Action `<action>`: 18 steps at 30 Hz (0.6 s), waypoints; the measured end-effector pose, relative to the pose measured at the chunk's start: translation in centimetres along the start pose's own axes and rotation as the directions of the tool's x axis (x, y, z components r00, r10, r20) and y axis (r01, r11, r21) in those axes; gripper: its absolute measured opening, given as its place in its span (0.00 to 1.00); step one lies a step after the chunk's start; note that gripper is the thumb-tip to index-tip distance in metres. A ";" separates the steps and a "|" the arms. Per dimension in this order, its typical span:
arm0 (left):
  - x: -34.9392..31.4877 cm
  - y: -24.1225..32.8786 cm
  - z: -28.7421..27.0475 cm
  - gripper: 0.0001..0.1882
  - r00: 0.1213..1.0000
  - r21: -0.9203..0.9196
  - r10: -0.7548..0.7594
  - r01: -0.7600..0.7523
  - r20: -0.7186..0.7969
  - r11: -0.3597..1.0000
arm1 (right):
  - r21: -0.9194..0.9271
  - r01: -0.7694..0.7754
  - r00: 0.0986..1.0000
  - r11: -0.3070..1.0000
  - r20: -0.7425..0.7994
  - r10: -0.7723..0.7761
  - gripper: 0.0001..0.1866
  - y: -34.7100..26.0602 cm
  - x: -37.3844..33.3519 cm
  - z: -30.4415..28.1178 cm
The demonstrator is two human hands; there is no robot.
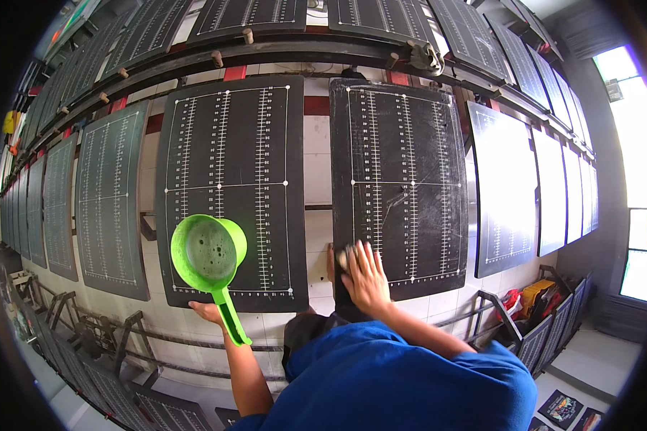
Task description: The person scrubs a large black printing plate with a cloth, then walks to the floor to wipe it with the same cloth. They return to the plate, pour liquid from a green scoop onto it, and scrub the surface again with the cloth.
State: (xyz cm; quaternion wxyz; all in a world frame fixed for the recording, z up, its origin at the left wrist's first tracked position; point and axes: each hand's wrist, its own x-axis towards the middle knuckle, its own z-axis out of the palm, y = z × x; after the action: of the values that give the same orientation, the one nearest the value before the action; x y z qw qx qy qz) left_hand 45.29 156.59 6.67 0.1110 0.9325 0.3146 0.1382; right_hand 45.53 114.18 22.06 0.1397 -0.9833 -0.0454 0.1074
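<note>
A bright green plastic dipper [244,248] sits over the lower left part of a dark board [194,154] marked with white scales. Bubbly liquid shows in its bowl, and its handle slants down across my left wrist. My left hand [207,310] is at that board's lower edge, partly hidden below the handle; its grip cannot be made out. On the right-hand dark board [428,223], my right hand [366,282] lies palm down near the lower left corner, fingers stretched out. Beside its index finger is a small pale thing, too unclear to name. Whitish smears mark this board.
More scaled boards [115,201] stand to the left, with shiny ones [507,187] to the right. A dark rail [295,50] with short pegs runs behind. At lower right is a yellow container [538,296] beside a red bag [510,304].
</note>
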 end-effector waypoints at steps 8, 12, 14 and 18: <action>0.0 -5.6 1.9 0.41 0.958 -0.487 -0.281 0.275 0.062 0.829 | -0.231 -0.020 0.895 0.973 -0.438 -0.085 0.31 8.5 24.2 -4.3; 0.4 -5.4 2.2 0.43 0.986 -0.381 -0.164 0.158 0.016 0.911 | -0.027 -0.189 0.822 0.982 -0.551 0.143 0.33 13.4 34.8 -7.4; 0.4 -7.7 2.1 0.39 0.992 -0.418 -0.102 0.064 -0.070 0.906 | -0.046 -0.157 0.833 0.987 -0.543 0.107 0.33 11.7 32.0 -5.4; -0.5 -7.8 2.9 0.33 0.986 -0.309 -0.028 -0.025 -0.166 0.951 | -0.148 -0.010 0.960 0.989 -0.277 -0.032 0.32 6.1 12.1 -2.7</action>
State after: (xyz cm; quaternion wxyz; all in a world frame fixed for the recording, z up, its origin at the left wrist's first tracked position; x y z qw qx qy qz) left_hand 41.47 162.01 1.59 0.2290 0.8883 0.2978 0.2642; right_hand 58.23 109.08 20.51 0.0719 -0.9960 -0.0384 -0.0365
